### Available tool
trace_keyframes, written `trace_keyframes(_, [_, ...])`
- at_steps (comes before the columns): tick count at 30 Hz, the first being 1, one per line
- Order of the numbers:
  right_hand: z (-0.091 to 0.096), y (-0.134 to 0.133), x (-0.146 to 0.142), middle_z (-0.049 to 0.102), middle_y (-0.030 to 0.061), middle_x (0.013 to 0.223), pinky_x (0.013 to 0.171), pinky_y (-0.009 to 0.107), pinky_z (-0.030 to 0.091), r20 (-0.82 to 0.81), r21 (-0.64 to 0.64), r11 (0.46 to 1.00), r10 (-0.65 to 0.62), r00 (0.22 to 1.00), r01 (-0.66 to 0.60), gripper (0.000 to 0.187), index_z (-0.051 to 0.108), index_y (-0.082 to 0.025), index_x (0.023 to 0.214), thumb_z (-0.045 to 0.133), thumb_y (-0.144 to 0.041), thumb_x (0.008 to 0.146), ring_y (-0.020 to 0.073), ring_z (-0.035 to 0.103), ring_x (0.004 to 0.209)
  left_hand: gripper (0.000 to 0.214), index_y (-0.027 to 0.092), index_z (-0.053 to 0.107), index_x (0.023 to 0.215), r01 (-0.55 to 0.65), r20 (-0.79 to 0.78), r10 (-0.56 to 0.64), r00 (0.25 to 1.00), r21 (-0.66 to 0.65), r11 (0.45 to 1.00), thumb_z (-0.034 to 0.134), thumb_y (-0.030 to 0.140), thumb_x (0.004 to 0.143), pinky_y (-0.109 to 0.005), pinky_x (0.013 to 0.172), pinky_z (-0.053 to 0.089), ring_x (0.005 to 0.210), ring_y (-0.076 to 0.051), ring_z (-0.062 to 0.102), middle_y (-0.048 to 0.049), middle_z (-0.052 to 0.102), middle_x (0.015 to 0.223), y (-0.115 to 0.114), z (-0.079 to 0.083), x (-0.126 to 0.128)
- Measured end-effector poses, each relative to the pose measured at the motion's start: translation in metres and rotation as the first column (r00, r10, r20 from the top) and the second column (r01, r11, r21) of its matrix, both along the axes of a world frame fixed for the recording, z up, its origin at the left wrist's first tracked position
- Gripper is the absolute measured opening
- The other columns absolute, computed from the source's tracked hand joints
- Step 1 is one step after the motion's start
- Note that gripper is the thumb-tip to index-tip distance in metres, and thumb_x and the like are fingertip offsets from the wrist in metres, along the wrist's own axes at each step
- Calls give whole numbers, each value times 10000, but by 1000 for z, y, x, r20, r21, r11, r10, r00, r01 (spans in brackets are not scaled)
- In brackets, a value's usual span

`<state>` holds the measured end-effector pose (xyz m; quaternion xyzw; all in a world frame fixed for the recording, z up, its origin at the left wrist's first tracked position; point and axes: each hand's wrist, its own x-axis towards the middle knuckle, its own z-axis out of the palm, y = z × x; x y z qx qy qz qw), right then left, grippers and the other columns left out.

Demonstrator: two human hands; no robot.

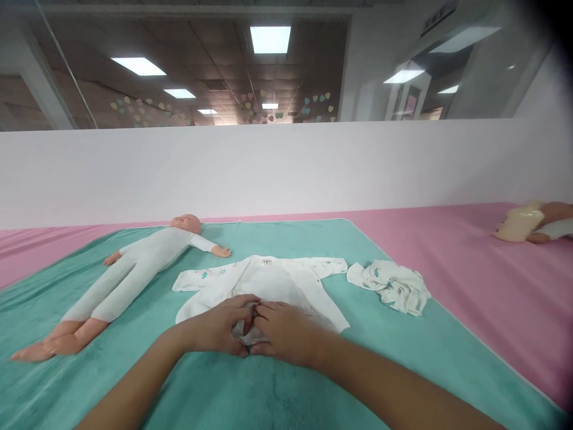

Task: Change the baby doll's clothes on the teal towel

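A small white baby shirt (273,280) with printed sleeves lies spread out, its front open and sleeves stretched to both sides. Over its lower middle, my left hand (224,325) and my right hand (286,331) meet with fingertips nearly touching. Their fingers curl on the cloth near the hem, with the thumbs on the near side. The pinched cloth is partly hidden beneath the fingers. To the left, a baby doll (147,257) in a white bodysuit lies on its back, head away from me. Crumpled white printed clothing (394,286) rests beside the right sleeve.
A green blanket (447,364) covers much of the pink sheet (461,257). At the far right lies a cream-coloured bottle-like object (519,224) beside part of another doll (557,218). A low white wall (268,173) with glass above closes off the back.
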<state>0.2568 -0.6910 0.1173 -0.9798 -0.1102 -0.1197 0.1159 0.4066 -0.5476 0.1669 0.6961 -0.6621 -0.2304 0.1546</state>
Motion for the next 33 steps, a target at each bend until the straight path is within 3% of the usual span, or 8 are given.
trace_keyframes(3, [-5,9,-2,581,86,1102,851,377,428,97,-162,986,-28,995,43,264,569,-153,1057,419,-321,918,228,507,1049,141,236,636,781,-20,20,19,1000,16,1000,669,266,646,-357,1027,364,1296,-255,362,0,431,1375,1,1,-3])
trace_keyframes(6, [-9,12,-6,581,95,1060,737,366,432,139,-248,967,-31,990,65,230,566,-151,990,375,-266,929,230,518,975,57,235,634,720,-47,55,46,997,7,999,602,227,672,-349,1018,371,1278,-239,393,13,445,1372,1,-3,-3])
trace_keyframes(11, [-12,8,-11,591,75,988,728,363,411,136,-212,971,-80,987,108,337,558,-168,981,494,-479,868,227,515,915,130,213,603,664,-68,69,70,995,-35,997,510,130,629,-315,934,409,1142,-218,498,7,526,1269,0,-2,-5])
trace_keyframes(17, [-11,2,-16,565,54,831,615,318,342,95,-297,952,-53,994,79,129,520,-160,857,396,-179,885,177,489,732,125,197,517,689,-85,-38,86,996,35,996,446,121,621,-233,590,385,707,-127,504,16,579,836,1,8,-8])
trace_keyframes(26, [10,-13,-25,595,-1,758,525,286,292,-14,-229,969,91,996,-92,217,541,-192,833,391,-325,916,126,524,644,100,198,576,774,-42,-262,113,959,263,964,542,279,727,-229,529,361,618,-123,500,19,568,696,4,9,-2])
trace_keyframes(28, [13,-14,-25,600,-13,744,530,276,303,-28,-159,983,89,996,-93,254,559,-200,808,398,-363,918,114,525,631,165,188,577,797,-109,-363,180,914,209,972,511,338,782,-244,575,422,641,-138,537,3,578,694,3,10,1])
trace_keyframes(30, [18,-17,-24,609,-18,741,560,263,340,-21,-34,999,38,999,-38,293,583,-208,803,388,-390,925,106,534,639,257,190,587,852,-263,-392,256,884,38,964,443,403,845,-282,682,474,751,-166,582,-28,620,795,1,7,10])
trace_keyframes(33, [27,-27,-23,649,-1,874,708,264,423,19,195,969,-162,987,155,324,618,-232,912,339,-394,944,124,579,802,366,258,585,1102,-430,-221,380,898,-264,863,370,467,893,-368,965,413,1144,-219,506,-47,561,1242,-3,-12,33])
